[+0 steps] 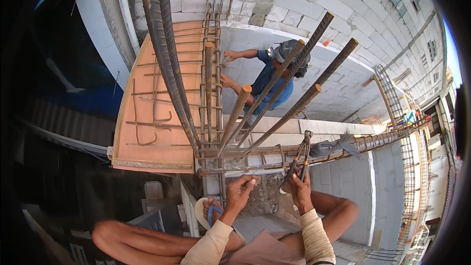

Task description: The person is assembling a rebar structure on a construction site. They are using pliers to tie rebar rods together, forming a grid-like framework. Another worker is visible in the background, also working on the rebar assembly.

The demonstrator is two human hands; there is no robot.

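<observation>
Pincers (300, 151) sit jaws-up by the horizontal rebar cage (382, 141), handles gripped in your right hand (301, 190). Your left hand (239, 194) has fingertips bunched; can't tell if they pinch anything. Best keep them clear of the jaws, squeeze evenly. Black handles, orange bands, dull metal head.

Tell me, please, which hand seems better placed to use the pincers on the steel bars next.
The right hand, I'd judge: it grips the pincers, whose head appears in front of the horizontal steel bars, though contact is unclear. The left hand shows no tool.
</observation>
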